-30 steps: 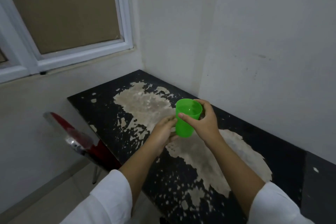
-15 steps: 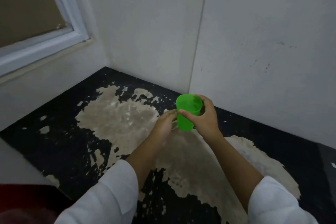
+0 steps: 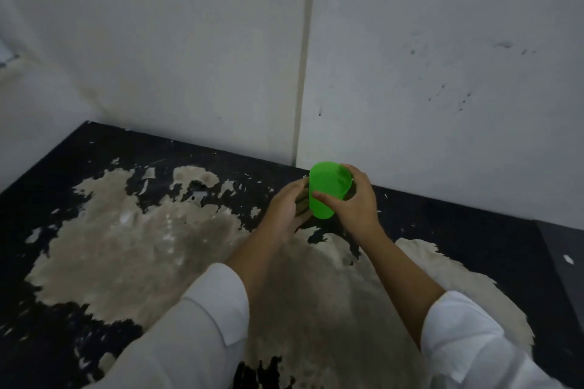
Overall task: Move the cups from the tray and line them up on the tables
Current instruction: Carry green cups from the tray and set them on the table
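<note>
Just a plain white cloth long-sleeve top here, loose fit. Left sleeve (image 3: 202, 319) and right sleeve (image 3: 467, 335) both end in wide, slightly creased cuffs; past the cuffs the forearms are bare.

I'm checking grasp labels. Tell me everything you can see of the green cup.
The green cup is bright, plain and plastic-looking, tapering toward its base, mouth open upward, no handle seen. It is held roughly upright near the far edge of the worn black table, by the wall. The right hand wraps it, thumb across the front; the left hand has its fingers at the cup's left side. Whether the base touches the table is unclear.
</note>
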Motion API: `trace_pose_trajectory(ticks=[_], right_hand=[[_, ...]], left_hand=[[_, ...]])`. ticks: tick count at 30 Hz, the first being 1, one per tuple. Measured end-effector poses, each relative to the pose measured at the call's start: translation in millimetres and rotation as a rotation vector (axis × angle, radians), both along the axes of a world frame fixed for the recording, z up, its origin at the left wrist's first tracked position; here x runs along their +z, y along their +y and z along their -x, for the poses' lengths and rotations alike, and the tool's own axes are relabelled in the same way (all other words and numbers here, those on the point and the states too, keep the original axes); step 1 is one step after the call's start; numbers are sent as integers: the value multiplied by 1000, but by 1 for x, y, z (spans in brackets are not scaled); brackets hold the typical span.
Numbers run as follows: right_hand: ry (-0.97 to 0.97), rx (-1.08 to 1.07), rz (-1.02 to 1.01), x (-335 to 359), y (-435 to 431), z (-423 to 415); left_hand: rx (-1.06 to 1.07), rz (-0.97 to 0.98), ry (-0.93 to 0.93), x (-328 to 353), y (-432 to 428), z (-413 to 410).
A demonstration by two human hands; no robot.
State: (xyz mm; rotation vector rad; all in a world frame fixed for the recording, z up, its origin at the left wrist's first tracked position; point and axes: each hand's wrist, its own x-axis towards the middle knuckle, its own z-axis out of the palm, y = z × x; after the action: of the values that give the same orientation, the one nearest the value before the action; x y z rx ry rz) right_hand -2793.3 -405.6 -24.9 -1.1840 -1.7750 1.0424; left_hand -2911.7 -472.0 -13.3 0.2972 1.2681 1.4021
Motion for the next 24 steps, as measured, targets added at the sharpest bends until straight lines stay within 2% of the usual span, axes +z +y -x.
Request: trace_pose_trajectory(ticks=[10,24], right_hand=[[-46,-64,16,-32,43,19],[-37,-109,-32,-47,63,34]], left_hand=[[-135,33,33,-41,47,27],[-113,-1,66,-66,67,33]])
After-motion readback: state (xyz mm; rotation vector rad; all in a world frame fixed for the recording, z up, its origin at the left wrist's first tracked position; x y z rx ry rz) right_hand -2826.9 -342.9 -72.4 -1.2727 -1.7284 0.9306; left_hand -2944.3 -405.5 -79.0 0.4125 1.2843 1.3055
